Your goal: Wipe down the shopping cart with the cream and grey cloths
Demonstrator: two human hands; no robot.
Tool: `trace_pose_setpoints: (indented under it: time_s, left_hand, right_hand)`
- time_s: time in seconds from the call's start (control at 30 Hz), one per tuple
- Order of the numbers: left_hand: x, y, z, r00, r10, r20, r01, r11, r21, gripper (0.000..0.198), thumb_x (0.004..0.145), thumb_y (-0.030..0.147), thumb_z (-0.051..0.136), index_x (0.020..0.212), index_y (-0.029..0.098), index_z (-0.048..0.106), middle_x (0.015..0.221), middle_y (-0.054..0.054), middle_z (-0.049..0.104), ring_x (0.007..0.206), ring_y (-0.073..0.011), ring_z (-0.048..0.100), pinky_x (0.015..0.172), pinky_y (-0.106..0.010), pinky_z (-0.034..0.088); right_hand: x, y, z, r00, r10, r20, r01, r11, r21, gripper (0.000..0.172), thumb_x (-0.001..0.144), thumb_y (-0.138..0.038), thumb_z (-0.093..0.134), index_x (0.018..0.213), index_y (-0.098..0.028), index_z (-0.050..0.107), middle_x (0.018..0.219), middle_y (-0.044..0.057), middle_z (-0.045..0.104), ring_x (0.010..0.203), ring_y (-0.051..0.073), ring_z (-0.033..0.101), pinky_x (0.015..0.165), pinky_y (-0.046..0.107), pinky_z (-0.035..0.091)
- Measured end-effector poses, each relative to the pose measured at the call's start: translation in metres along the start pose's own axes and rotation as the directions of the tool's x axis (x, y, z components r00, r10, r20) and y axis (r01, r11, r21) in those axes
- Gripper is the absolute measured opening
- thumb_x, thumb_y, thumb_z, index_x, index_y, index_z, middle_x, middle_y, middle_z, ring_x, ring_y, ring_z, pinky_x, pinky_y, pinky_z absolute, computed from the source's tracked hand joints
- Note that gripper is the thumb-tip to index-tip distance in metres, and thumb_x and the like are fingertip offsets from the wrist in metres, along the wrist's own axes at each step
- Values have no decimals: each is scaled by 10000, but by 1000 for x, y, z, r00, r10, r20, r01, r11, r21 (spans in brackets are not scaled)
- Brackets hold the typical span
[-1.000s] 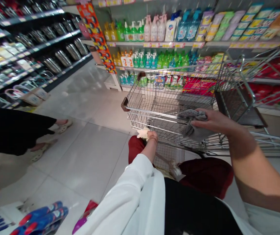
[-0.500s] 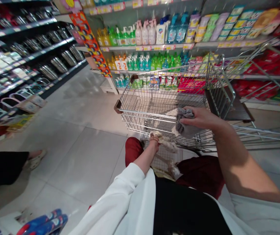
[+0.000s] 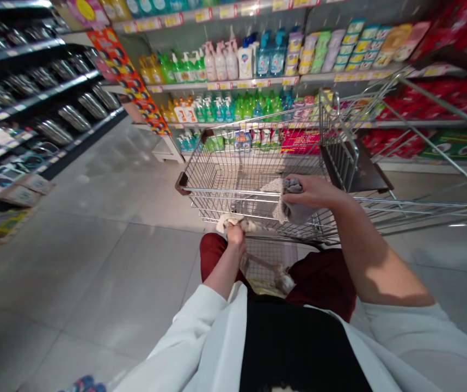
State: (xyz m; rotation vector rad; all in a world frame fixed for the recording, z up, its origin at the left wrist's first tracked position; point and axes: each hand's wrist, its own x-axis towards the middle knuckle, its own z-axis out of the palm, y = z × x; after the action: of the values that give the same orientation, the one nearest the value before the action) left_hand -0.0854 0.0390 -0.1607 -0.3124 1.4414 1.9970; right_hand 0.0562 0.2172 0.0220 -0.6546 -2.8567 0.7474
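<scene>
My right hand (image 3: 313,190) grips a grey cloth (image 3: 293,186), bunched at the near side of a metal shopping cart (image 3: 237,191). A paler speckled part of fabric lies beside it, and whether it is the same piece I cannot tell. Lower and to the left, my left hand (image 3: 235,237) is closed around a cream cloth (image 3: 227,221) by the cart's lower wires. Below, between my dark red trouser legs, a wire grid and a pale bundle (image 3: 284,280) show, the bundle too unclear to name.
Behind the cart stand shelves of pump bottles (image 3: 221,61) and tubs, with red packs (image 3: 421,103) at the right. A dark rack of metal containers (image 3: 70,117) runs along the left. Grey floor tiles (image 3: 106,261) lie left of me.
My left hand has moved left relative to the cart with the cream cloth. The right hand keeps its hold on the grey cloth. The view has shifted, and the bystander's leg at left is gone.
</scene>
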Motion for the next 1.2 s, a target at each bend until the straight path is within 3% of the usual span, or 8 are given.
trace_pose_setpoints:
  time_s: [0.23,0.4,0.53,0.63,0.73,0.83,0.97,1.2]
  left_hand:
    - [-35,4,33,981,-8,194,-14,993,113,227,626,107,571,844,168,577,717,2,632,632,-119,599,657,-235,485]
    - [-65,34,38,897,257,359,-353,906,233,259,721,218,561,974,191,605,953,-42,700,883,-175,652,813,-271,508]
    - [-78,83,40,658,662,360,-753,555,354,227,847,304,518,1028,193,599,1038,-52,692,1002,-194,626,907,-293,476]
    - [-74,110,64,524,686,504,-788,166,593,253,936,340,411,997,185,602,991,-78,692,981,-211,621,863,-307,466]
    - [-62,118,95,543,456,706,-708,-204,676,302,960,309,367,1027,178,631,994,-107,709,988,-251,639,832,-323,442]
    - [-53,121,112,606,288,741,-630,-395,669,382,978,382,348,1098,180,650,1033,-118,730,989,-293,662,800,-333,426]
    - [-48,129,111,603,170,779,-666,-430,609,584,991,577,244,1157,205,663,1083,-117,744,1013,-314,669,774,-334,421]
    - [-47,128,108,597,186,780,-639,-477,603,653,989,601,190,1106,210,699,997,-124,759,980,-315,681,746,-333,417]
  right_hand:
    - [1,3,3,1000,25,-9,-25,1000,11,436,781,-441,651,1158,-223,665,999,40,741,880,211,651,747,270,443]
    - [0,-1,2,1000,11,6,-11,1000,-17,436,805,-430,632,1175,-200,650,1004,33,735,872,182,643,735,241,419]
    - [-1,-4,2,1000,-9,-9,8,999,-54,319,803,-411,637,1046,-206,671,954,25,726,844,175,628,685,232,379]
    - [-1,-3,3,995,-71,-73,64,994,-90,321,828,-416,616,1073,-216,669,1022,38,717,914,196,623,711,248,381]
    - [-5,-1,9,973,-147,-178,119,981,-155,312,889,-373,545,1138,-224,661,1151,54,682,1018,217,601,773,279,401]
    - [-15,2,28,917,-193,-349,97,956,-276,302,918,-273,489,1155,-244,675,1248,72,638,1151,239,541,902,330,397]
    - [-38,19,76,849,-212,-484,13,924,-382,312,955,-227,462,1106,-321,719,1224,50,660,1218,241,499,1030,400,317]
    - [-48,52,160,952,-144,-269,33,925,-378,290,987,-259,463,1037,-294,746,1112,44,716,1081,213,573,948,364,385]
